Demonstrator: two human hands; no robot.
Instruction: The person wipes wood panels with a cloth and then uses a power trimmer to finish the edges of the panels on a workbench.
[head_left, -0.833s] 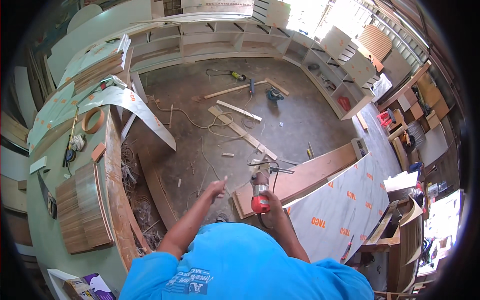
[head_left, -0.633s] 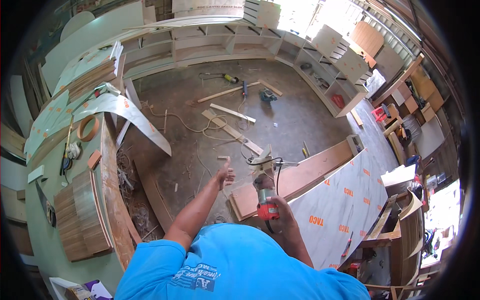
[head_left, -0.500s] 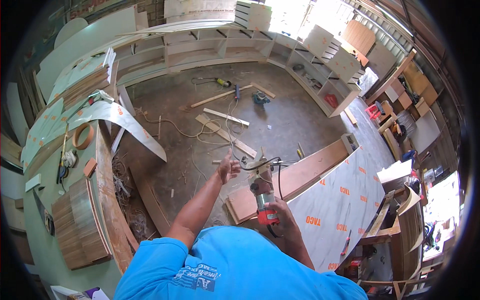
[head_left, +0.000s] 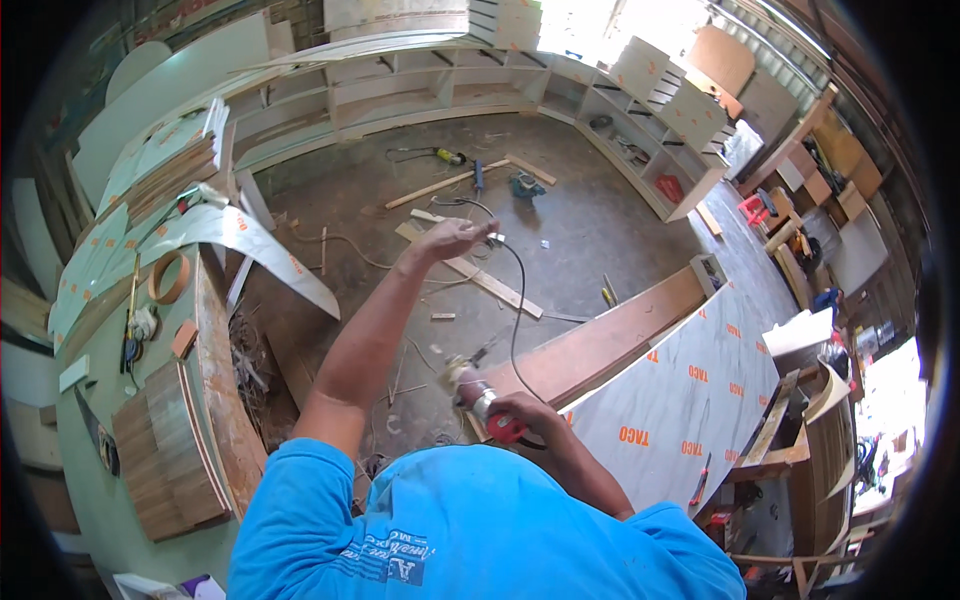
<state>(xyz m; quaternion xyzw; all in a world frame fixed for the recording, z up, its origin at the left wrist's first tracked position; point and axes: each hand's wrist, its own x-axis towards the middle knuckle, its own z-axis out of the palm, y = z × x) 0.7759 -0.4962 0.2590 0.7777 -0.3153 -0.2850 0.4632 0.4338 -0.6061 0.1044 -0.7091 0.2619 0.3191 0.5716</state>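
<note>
power tool (head_left: 480,396) part-blurred, purple packet (head_left: 202,588) cut off

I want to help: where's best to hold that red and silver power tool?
Probably round the power tool near its red end, from the right, like the right hand: it's rounded there, and the blurred far end points up and left.

The blurred power tool (head_left: 483,398) seems shiny metal and red plastic.

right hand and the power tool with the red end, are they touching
Touching. The head view shows the fingers of the right hand wrapped around the power tool near its red end.
</note>
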